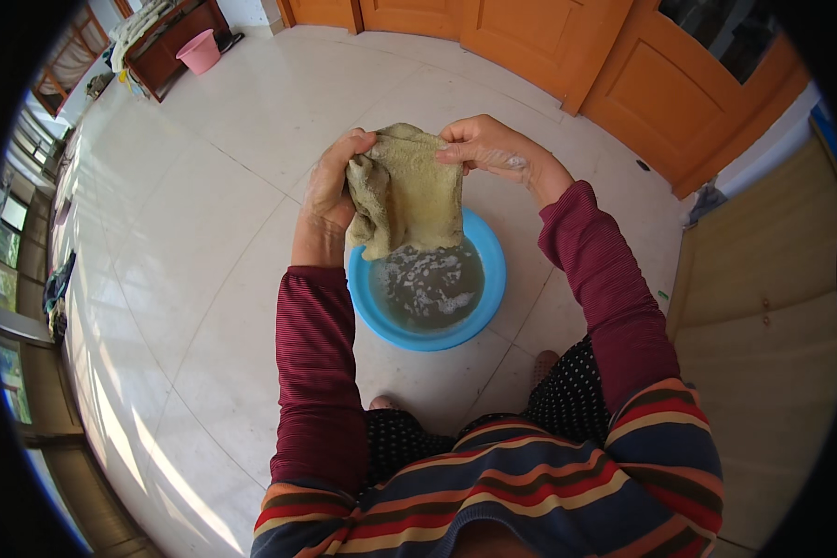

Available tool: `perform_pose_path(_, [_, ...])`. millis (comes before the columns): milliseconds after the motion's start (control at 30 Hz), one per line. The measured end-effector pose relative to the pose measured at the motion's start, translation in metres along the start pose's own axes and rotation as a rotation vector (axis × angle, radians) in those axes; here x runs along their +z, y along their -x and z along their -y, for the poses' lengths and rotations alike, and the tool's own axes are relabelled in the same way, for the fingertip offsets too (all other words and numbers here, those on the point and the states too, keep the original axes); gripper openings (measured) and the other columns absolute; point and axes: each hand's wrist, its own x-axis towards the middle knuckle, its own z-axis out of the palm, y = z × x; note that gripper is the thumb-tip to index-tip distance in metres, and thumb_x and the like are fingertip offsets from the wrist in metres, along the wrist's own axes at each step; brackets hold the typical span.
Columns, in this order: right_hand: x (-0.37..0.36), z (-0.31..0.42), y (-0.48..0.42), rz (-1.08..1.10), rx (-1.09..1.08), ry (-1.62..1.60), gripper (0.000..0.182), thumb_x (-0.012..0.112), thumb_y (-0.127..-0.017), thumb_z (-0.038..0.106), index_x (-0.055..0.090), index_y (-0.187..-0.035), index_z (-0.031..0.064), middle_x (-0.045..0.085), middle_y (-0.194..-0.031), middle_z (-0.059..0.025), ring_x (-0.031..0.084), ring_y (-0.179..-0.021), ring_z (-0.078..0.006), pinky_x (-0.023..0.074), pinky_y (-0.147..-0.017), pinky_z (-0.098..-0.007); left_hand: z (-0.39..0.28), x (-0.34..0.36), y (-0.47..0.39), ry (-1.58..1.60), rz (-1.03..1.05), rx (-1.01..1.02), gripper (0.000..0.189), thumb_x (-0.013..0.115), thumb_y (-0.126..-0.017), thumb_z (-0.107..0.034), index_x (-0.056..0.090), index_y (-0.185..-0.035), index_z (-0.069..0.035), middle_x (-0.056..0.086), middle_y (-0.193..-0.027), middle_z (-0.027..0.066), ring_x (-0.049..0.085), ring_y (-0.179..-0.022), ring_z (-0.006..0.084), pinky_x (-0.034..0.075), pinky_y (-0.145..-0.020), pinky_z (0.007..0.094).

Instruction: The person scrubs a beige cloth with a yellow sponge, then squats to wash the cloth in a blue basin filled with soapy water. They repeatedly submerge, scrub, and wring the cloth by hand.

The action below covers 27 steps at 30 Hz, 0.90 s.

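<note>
A wet, yellowish-green cloth (pixel 425 188) hangs between my two hands, above the far part of a blue plastic basin (pixel 432 340). My left hand (pixel 331 178) grips its left edge, where the fabric is bunched in folds. The upper right corner is pinched between the thumb and fingers of my right hand (pixel 492 150). White suds cling to the right hand near the wrist. Cloudy grey water (pixel 429 286) with patches of foam fills the lower part of the basin. The cloth hides the basin's far rim.
The basin stands on a pale tiled floor (pixel 202 230), just beyond my feet. A pink bucket (pixel 200 52) is by a dark red wooden piece of furniture (pixel 174 42) at the far left. Orange wooden doors (pixel 655 91) line the far side. A large tan panel (pixel 760 293) stands at right.
</note>
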Motion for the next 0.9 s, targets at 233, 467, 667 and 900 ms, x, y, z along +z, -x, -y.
perform_pose_path(233, [0.03, 0.002, -0.002, -0.365, -0.255, -0.456, 0.023, 0.064, -0.086, 0.023, 0.06, -0.089, 0.0012, 0.058, -0.08, -0.001, 0.054, -0.072, -0.0094, 0.0448, -0.066, -0.0247, 0.006, 0.001, -0.006, 0.223, -0.102, 0.138, 0.012, 0.062, -0.084, -0.011, 0.053, -0.088, -0.005, 0.056, -0.081, 0.0057, 0.058, -0.077, 0.0175, 0.053, -0.073, 0.0343])
perform_pose_path(467, [0.124, 0.015, -0.019, -0.618, -0.535, 0.72, 0.03, 0.062, -0.083, 0.028, 0.056, -0.067, 0.0034, 0.058, -0.059, -0.0114, 0.058, -0.056, -0.0286, 0.048, -0.055, -0.0375, 0.072, -0.046, -0.039, 0.305, -0.062, 0.212, 0.025, 0.054, -0.092, -0.031, 0.052, -0.091, -0.006, 0.055, -0.079, 0.0039, 0.054, -0.066, 0.0156, 0.048, -0.058, 0.0315])
perform_pose_path(667, [0.103, 0.008, -0.044, -0.878, -0.511, 0.672, 0.036, 0.067, -0.078, 0.026, 0.043, -0.061, 0.0049, 0.048, -0.052, -0.0099, 0.049, -0.047, -0.0288, 0.0409, -0.047, -0.0378, 0.086, -0.01, -0.025, 0.232, -0.077, 0.154, 0.021, 0.044, -0.095, -0.029, 0.049, -0.087, -0.01, 0.051, -0.076, 0.0017, 0.051, -0.067, 0.0142, 0.047, -0.062, 0.0292])
perform_pose_path(900, [0.078, -0.01, -0.054, -0.936, -0.343, 0.495, 0.038, 0.062, -0.082, 0.022, 0.042, -0.057, 0.0028, 0.044, -0.048, -0.0122, 0.046, -0.042, -0.0292, 0.039, -0.043, -0.037, 0.065, 0.031, -0.016, 0.091, -0.379, 0.016, 0.022, 0.047, -0.093, -0.026, 0.054, -0.089, -0.006, 0.056, -0.079, 0.003, 0.056, -0.069, 0.016, 0.048, -0.059, 0.0317])
